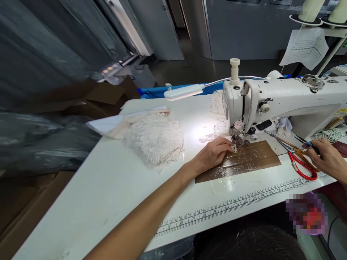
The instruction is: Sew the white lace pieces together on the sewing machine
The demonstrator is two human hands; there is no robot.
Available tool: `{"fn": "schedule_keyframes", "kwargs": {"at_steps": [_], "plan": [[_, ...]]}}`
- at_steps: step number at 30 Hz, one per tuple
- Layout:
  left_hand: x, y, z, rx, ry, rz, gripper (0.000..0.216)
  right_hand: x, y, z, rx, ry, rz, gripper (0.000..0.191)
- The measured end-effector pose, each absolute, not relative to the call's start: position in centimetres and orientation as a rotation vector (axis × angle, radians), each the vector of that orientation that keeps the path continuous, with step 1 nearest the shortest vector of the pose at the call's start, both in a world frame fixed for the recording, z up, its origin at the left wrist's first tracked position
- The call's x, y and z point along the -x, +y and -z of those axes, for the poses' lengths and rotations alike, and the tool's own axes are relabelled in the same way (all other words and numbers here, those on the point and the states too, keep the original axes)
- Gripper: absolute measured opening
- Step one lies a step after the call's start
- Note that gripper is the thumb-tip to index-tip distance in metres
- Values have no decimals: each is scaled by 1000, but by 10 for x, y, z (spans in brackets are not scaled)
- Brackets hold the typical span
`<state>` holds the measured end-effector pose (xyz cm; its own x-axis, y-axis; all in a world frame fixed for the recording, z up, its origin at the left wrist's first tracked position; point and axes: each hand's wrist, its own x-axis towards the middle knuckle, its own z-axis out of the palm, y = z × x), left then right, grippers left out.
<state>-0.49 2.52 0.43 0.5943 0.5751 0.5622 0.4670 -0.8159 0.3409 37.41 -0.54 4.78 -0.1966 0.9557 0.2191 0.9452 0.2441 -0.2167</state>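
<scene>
My left hand [213, 153] reaches across the white table [108, 187] and pinches a small piece of white lace [234, 147] right at the presser foot of the white sewing machine [284, 99]. Its fingers are closed on the lace, over a brown taped patch [244, 160]. My right hand [326, 159] is at the right edge, closed on a thin dark tool [307, 142] whose tip points toward the machine. Red-handled scissors [299, 164] lie just left of that hand.
A heap of white lace pieces [155, 139] lies left of the machine, with more lace [217, 108] behind the needle. A gooseneck lamp [184, 91] lights the spot. A ruler strip [238, 204] runs along the front edge. Thread cones [310, 9] stand at back right.
</scene>
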Motion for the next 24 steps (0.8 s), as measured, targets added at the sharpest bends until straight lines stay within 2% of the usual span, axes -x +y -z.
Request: {"fn": "schedule_keyframes", "kwargs": {"at_steps": [1,5,6,9,13,18,24], "plan": [[3,25,-4,-2620,902,-1031,28,-363,-9,-47,1659,-2177,-87,21],[-6,20,-5,-2372,1120,-1040,10,-296,-13,-44,1468,-2309,-580,24],[-7,19,-5,-2287,1174,-1040,7,-278,-10,-43,1446,-2362,-598,25],[-10,19,-5,-2000,1298,-1016,16,-236,5,-41,1495,-2515,-546,28],[-7,26,-5,-1766,1307,-946,27,-212,22,-38,1641,-2624,-330,43],[-4,30,-4,-1685,1203,-940,30,-204,27,-31,1613,-2619,-185,50],[-4,28,-6,-1670,1223,-919,32,-199,30,-20,1514,-2575,-175,51]]}}
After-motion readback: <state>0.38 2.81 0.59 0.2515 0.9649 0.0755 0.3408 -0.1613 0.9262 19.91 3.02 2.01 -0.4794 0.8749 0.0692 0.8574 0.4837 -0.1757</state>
